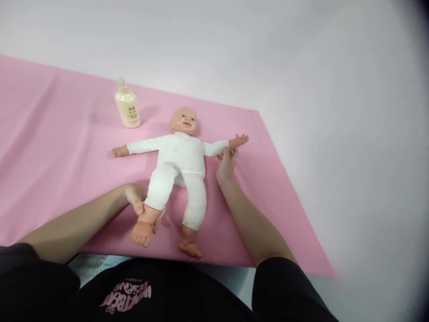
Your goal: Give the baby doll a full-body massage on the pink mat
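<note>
A baby doll in a white bodysuit lies on its back on a pink sheet, arms spread, feet toward me. My left hand is closed around the doll's ankle on the left side of the view, lifting that foot slightly. My right hand reaches up to the doll's forearm on the right side of the view, its fingertips pinching or touching the end of the white sleeve near the wrist.
A cream lotion bottle stands upright on the sheet, beyond the doll's other arm. The sheet's right edge runs diagonally past the doll onto a white surface. My black shirt fills the bottom of the view.
</note>
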Demonstrator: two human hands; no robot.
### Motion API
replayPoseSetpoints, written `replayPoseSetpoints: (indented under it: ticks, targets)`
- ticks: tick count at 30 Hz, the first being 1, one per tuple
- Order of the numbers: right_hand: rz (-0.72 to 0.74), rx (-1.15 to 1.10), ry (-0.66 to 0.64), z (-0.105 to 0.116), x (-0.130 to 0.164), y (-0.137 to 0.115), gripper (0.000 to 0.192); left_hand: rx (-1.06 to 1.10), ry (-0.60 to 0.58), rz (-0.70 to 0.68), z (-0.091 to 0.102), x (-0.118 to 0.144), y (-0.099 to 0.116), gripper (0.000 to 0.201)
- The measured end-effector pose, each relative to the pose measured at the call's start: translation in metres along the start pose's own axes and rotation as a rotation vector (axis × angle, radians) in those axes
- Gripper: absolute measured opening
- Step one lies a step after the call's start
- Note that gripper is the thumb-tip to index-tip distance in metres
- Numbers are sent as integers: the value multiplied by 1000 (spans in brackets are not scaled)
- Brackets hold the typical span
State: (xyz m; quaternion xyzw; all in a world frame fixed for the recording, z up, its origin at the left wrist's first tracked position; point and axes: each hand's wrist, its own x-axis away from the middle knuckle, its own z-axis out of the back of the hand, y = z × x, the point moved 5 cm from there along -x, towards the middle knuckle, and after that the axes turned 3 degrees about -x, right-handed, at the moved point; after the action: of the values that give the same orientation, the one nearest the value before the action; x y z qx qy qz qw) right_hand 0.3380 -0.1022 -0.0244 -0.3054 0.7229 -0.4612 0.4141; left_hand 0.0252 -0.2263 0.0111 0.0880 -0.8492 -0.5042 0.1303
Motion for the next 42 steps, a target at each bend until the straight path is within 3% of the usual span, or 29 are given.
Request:
replayPoseSetpoints:
  ticks: [2,3,6,8,14,23,28,31,34,39,42]
  targets:
    - [116,58,-33,-6,6,-14,57,-80,-285,60,-18,0,-1,57]
    - [176,87,-58,-10,9,-21,57,-87,-352,22,-23,0,0,60]
    - [290,134,-109,-20,19,-36,56,0,-232,-227,-18,-4,9,59]
    - [323,147,-130,-25,27,-41,55,45,-112,-299,-9,-5,11,57]
    - [478,254,-315,-38,45,-51,49,98,178,-229,8,-11,4,62]
    - [783,401,-534,-52,61,-72,34,171,309,-246,14,-15,1,59]
    - [825,452,-572,-55,63,-74,35,172,306,-241,17,-15,-1,58]
    - [799,380,-546,-52,62,-73,36,170,249,-231,18,-13,-5,60]
    - [644,305,-475,-48,54,-66,37,134,151,-175,14,-8,-10,64]
    - [279,141,-233,-33,34,-49,50,-68,-179,-1,-10,0,-4,66]
    - [121,25,-91,-23,22,-40,57,-221,-336,50,-22,-1,4,56]
